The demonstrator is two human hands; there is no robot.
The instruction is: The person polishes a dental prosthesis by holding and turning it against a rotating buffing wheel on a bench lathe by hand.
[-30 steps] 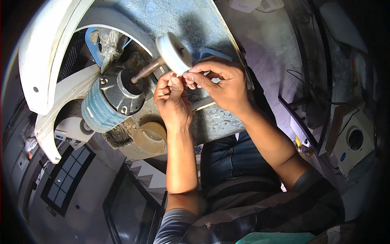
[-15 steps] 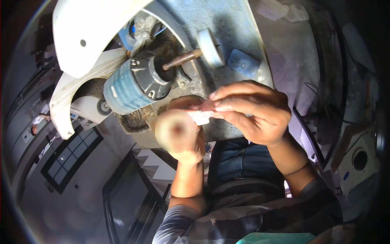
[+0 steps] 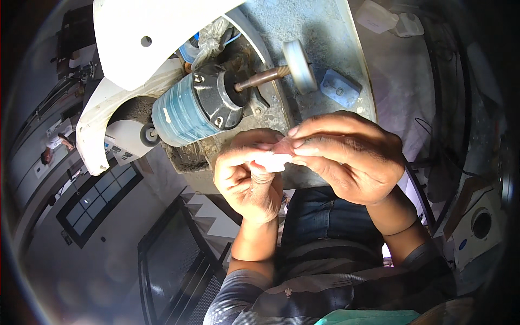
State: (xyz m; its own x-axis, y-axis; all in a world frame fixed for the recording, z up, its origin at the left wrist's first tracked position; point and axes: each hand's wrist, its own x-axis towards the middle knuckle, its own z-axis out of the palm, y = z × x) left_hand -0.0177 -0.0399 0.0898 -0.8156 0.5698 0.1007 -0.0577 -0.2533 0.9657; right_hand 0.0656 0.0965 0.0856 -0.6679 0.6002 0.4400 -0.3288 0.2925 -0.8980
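My left hand (image 3: 247, 176) pinches a small white piece (image 3: 274, 162) between thumb and fingers, in front of a bench motor. Against its upper side lies a small reddish-pink piece (image 3: 284, 145), which the fingertips of my right hand (image 3: 357, 157) grip. I cannot tell whether the pink and white parts are joined. Just beyond my hands is the blue-and-black polishing motor (image 3: 184, 111). Its threaded shaft (image 3: 262, 79) carries a pale round wheel (image 3: 301, 66), which stands apart from both hands.
White curved hoods (image 3: 157, 43) arch over the motor. On the worn bench top (image 3: 336, 32) sits a blue block (image 3: 340, 88). A crumpled plastic bag (image 3: 212, 40) lies behind the motor. White jugs (image 3: 376, 16) stand at the far right, and another person (image 3: 57, 145) shows at far left.
My left hand has turned, so its curled fingers and thumb now show more. Both hands still hold the small pieces together. The whole view has shifted slightly, with the bench appearing further right.
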